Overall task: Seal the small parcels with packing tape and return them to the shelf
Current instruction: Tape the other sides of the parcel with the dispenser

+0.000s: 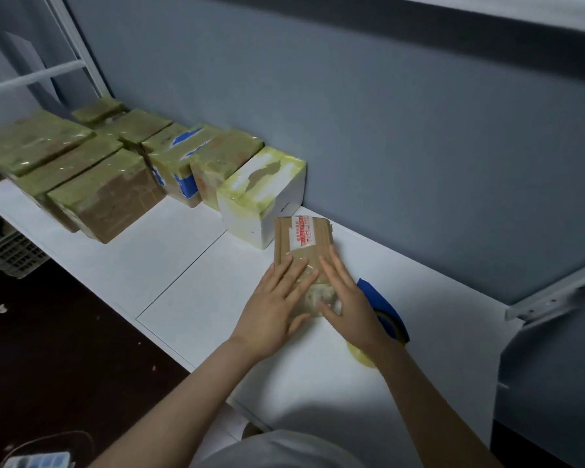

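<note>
A small brown cardboard parcel (303,241) with a red-and-white label lies flat on the white shelf (196,282), just right of a white taped box (262,194). Clear tape covers its near end. My left hand (277,302) presses flat on the parcel's near left part with straight fingers. My right hand (347,298) lies flat on its near right part. Behind my right wrist a blue tape dispenser (384,307) with a yellowish tape roll (362,356) rests on the shelf, partly hidden.
Several parcels wrapped in yellowish tape (108,194) stand in rows along the grey wall at the left. A grey metal bracket (551,298) juts out at the right. A plastic crate (12,253) sits below the shelf's left end.
</note>
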